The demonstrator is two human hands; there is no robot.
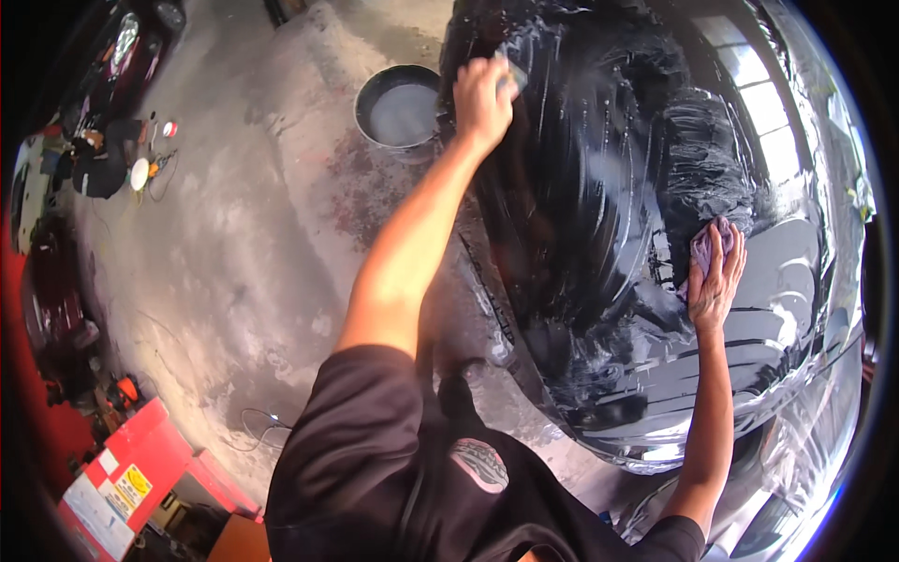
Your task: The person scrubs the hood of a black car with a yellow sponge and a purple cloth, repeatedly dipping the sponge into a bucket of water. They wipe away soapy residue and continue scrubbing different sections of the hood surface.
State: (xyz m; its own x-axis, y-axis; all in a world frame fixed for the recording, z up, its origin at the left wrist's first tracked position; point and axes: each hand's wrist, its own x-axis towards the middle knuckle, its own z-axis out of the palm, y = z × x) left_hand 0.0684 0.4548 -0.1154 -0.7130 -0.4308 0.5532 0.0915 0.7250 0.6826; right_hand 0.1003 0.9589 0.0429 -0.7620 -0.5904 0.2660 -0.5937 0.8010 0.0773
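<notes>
A glossy black car body panel (pixel 581 215), wet and streaked with pale smears, fills the right half of the view. Near its far left edge my left hand (pixel 485 98) is closed round a small greyish pad (pixel 513 73). Fingers and motion blur partly hide that pad, so its exact kind is unclear. Further right and nearer, my right hand (pixel 716 281) presses a crumpled purple cloth (pixel 712 245) against the panel, with its fingers bent over the cloth.
A dark bucket (pixel 363 105) of greyish water stands on the stained concrete floor (pixel 234 244), left of the panel. Clear plastic sheeting (pixel 805 450) hangs at the right. Lower left is a red cabinet (pixel 140 440); a person in dark clothes (pixel 105 164) is far left.
</notes>
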